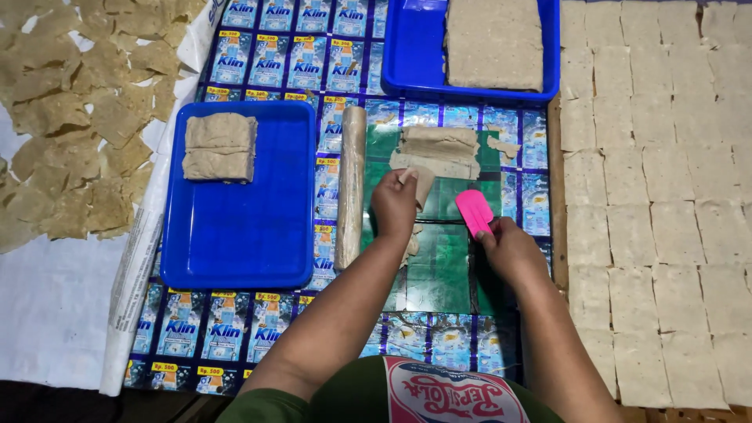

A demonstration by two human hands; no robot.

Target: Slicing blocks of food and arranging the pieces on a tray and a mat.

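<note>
From the head view, the left hand (394, 205) has its fingers (389, 182) pinched on one thin beige sheet (424, 185), just below a stack of folded sheets (439, 151), perhaps three or four. The right hand (511, 249) grips one pink scraper (474, 211) above its fingers; one rolling pin (352, 186) lies left of the left hand's fingers, and two blue trays (235, 235) lie beyond.

Even, bright overhead light — soft shadows, mild sheen on the plastic, sharp focus, slightly bowed edges.

1. Rolling pin (351, 186) lies between near tray (235, 251) and left hand (394, 205).
2. Folded dough (220, 146) rests in that tray.
3. Scraper (474, 211), in right hand (511, 251), sits right of dough strips (439, 153).
</note>
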